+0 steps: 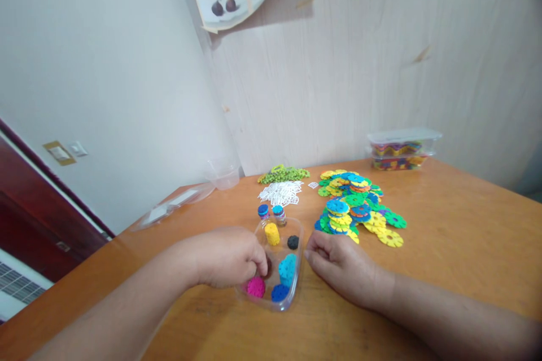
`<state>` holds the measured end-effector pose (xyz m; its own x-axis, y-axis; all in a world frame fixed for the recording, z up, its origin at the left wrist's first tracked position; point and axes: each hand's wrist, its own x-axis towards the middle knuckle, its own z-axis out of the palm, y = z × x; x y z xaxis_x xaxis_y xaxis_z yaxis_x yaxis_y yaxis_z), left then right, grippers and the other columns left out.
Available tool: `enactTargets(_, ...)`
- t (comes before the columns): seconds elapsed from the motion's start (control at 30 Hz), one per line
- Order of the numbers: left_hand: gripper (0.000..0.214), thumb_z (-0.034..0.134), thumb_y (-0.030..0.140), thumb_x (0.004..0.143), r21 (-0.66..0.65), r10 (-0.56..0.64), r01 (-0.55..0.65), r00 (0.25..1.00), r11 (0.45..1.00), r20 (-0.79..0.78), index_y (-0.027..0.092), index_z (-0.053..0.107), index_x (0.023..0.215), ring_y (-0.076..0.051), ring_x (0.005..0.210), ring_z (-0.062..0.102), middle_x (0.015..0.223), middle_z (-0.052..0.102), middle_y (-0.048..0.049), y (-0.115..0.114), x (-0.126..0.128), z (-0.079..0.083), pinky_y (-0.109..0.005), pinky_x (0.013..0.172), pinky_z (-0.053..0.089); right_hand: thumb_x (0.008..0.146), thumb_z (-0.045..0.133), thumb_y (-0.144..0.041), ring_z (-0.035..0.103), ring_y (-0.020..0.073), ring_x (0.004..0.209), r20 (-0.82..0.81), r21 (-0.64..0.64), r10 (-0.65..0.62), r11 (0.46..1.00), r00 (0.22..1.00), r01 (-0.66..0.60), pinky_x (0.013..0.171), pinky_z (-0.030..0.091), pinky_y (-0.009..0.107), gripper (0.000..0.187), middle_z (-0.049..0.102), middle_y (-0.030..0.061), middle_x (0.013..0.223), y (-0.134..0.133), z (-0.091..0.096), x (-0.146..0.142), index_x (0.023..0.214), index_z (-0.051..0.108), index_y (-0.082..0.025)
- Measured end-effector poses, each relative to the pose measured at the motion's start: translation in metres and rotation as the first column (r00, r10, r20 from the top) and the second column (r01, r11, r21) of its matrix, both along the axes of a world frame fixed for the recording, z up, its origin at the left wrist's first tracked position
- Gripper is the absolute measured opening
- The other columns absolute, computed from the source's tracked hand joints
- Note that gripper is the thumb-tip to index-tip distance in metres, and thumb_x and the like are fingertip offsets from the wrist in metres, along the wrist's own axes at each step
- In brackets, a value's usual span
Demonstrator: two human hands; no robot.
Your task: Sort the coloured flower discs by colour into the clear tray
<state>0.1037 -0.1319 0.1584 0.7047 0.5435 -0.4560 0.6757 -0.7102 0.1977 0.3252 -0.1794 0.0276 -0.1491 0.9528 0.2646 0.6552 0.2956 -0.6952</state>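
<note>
A clear plastic tray [298,231] sits on the orange table in front of me. It holds small stacks of toy discs: yellow [272,233], black [293,242], teal [288,268], blue [279,293] and pink [256,287]. My left hand [228,256] reaches into the tray's left side, fingers curled over a dark piece that is mostly hidden. My right hand [339,264] rests on the table against the tray's right edge, fingers loosely curled with nothing seen in them.
A heap of colourful snowflake discs [358,206] lies behind the right hand, with white pieces [282,193] and green pieces [284,174] further back. Stacked lidded boxes [401,149] stand at the wall. A clear cup [223,176] and a lid [171,206] lie at the left.
</note>
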Motion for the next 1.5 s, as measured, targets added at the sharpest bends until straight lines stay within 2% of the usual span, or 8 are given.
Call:
enactTargets(0.23,0.033,0.051,0.012,0.069,0.108,-0.046,0.054,0.996,0.993,-0.075,0.029,0.077,0.082,-0.012,0.062,0.058,0.078,0.074,0.0038,-0.002,0.001,-0.01,-0.022,0.055,0.035,0.087,0.047,-0.03,0.051,0.0118,0.06,-0.019,-0.002,0.012,1.0,1.0,-0.012,0.054,0.034,0.023,0.017,0.058,-0.0024,0.066,-0.001,0.0,0.001,0.073,0.051,-0.021)
enactTargets(0.43,0.03,0.048,0.015,0.074,0.109,-0.015,0.022,0.997,0.994,-0.069,0.026,0.074,0.081,-0.012,0.063,0.057,0.077,0.072,0.0026,0.002,0.002,-0.004,-0.022,0.055,0.034,0.087,0.047,-0.028,0.049,0.0115,0.058,-0.02,-0.007,0.004,1.0,1.0,-0.004,0.052,0.032,0.023,0.018,0.056,-0.0024,0.064,-0.001,0.002,-0.001,0.071,0.051,-0.02)
enactTargets(0.67,0.026,0.046,0.028,0.084,0.23,0.071,-0.112,0.981,0.967,0.179,0.023,0.068,0.095,-0.013,0.069,0.057,0.081,0.067,0.0016,0.045,0.007,0.004,-0.021,0.06,0.036,0.087,0.047,-0.028,0.052,0.0123,0.061,-0.036,-0.039,0.009,0.999,0.999,-0.01,0.055,0.035,0.024,0.017,0.061,-0.0011,0.068,-0.002,0.006,-0.001,0.075,0.056,-0.021)
enactTargets(0.8,0.026,0.052,0.033,0.082,0.377,-0.039,-0.05,0.974,0.925,0.224,0.022,0.07,0.097,-0.015,0.079,0.057,0.089,0.066,-0.0014,0.076,0.019,0.002,-0.023,0.067,0.038,0.086,0.048,-0.027,0.052,0.0122,0.061,-0.039,-0.031,0.008,0.999,0.999,-0.009,0.054,0.035,0.023,0.015,0.061,-0.001,0.068,-0.001,0.005,-0.001,0.075,0.056,-0.02)
enactTargets(0.93,0.026,0.059,0.04,0.078,0.477,-0.11,0.017,0.98,0.879,0.167,0.026,0.073,0.096,-0.02,0.093,0.057,0.095,0.067,-0.0025,0.101,0.028,-0.005,-0.029,0.082,0.038,0.086,0.048,-0.029,0.052,0.0121,0.06,-0.043,-0.04,-0.001,0.999,0.999,-0.001,0.054,0.035,0.023,0.016,0.062,-0.0008,0.068,-0.001,0.003,-0.002,0.075,0.056,-0.02)
enactTargets(1.0,0.026,0.061,0.042,0.077,0.485,-0.1,0.023,0.986,0.874,0.133,0.028,0.073,0.095,-0.021,0.095,0.057,0.094,0.068,-0.0018,0.108,0.031,-0.008,-0.031,0.085,0.036,0.086,0.048,-0.029,0.052,0.012,0.06,-0.047,-0.049,-0.003,0.999,0.999,0.001,0.054,0.035,0.023,0.016,0.062,-0.0005,0.068,-0.001,0.003,-0.002,0.075,0.056,-0.02)
enactTargets(1.17,0.03,0.061,0.046,0.075,0.423,-0.061,0.024,0.995,0.906,0.075,0.029,0.073,0.097,-0.021,0.092,0.059,0.092,0.071,-0.0004,0.114,0.039,-0.011,-0.031,0.085,0.035,0.085,0.049,-0.028,0.055,0.0124,0.063,-0.058,-0.051,-0.004,0.999,0.998,0.001,0.057,0.036,0.023,0.014,0.065,0.0003,0.072,-0.002,0.004,-0.002,0.078,0.057,-0.02)
enactTargets(1.5,0.031,0.064,0.043,0.071,0.401,0.012,-0.035,0.998,0.916,0.06,0.028,0.073,0.096,-0.02,0.088,0.062,0.089,0.072,0.0017,0.119,0.05,-0.015,-0.032,0.083,0.034,0.085,0.048,-0.029,0.051,0.0114,0.059,-0.073,-0.074,-0.003,0.997,0.997,-0.002,0.054,0.035,0.022,0.014,0.061,-0.001,0.067,-0.001,0.005,-0.001,0.077,0.055,-0.02)
